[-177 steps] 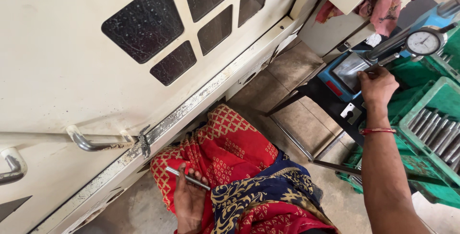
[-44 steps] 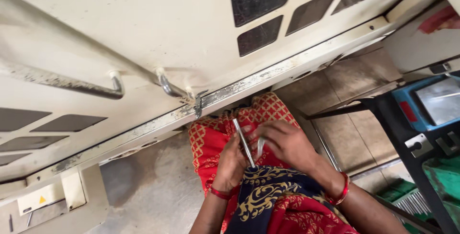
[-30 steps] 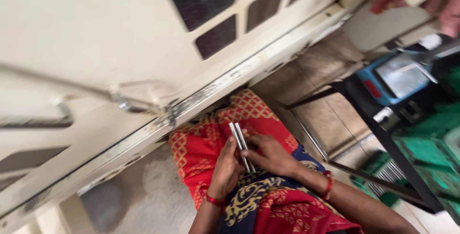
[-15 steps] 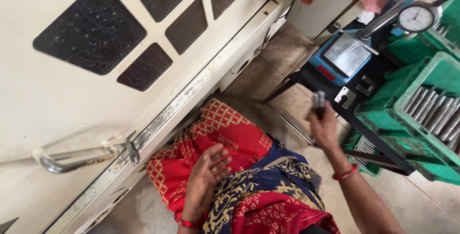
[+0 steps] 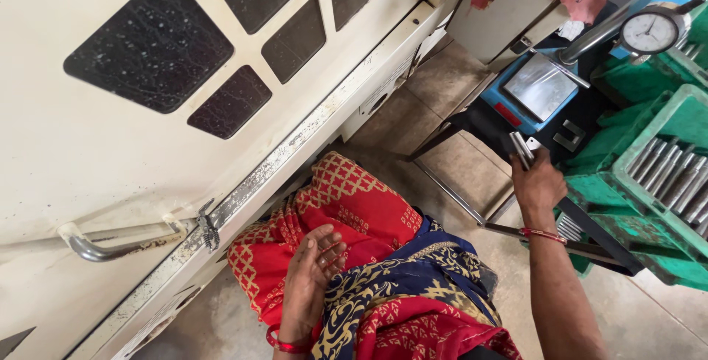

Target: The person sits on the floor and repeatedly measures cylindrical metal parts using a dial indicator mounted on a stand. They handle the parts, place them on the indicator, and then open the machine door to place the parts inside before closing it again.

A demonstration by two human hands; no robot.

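Slim metal rods, grey and shiny, seemingly two held side by side, upper ends poking up out of the fist at right of centre. Gripped in the right hand, fingers closed around them, a red thread on the wrist. Just above, the blue gauge stand with its flat steel plate, and a round dial gauge at upper right. Further right, a green crate of similar rods laid in a row. Lower centre, the left hand lying open and empty, palm up, on red patterned cloth. Across the upper left, a cream machine door with dark windows and a metal handle.
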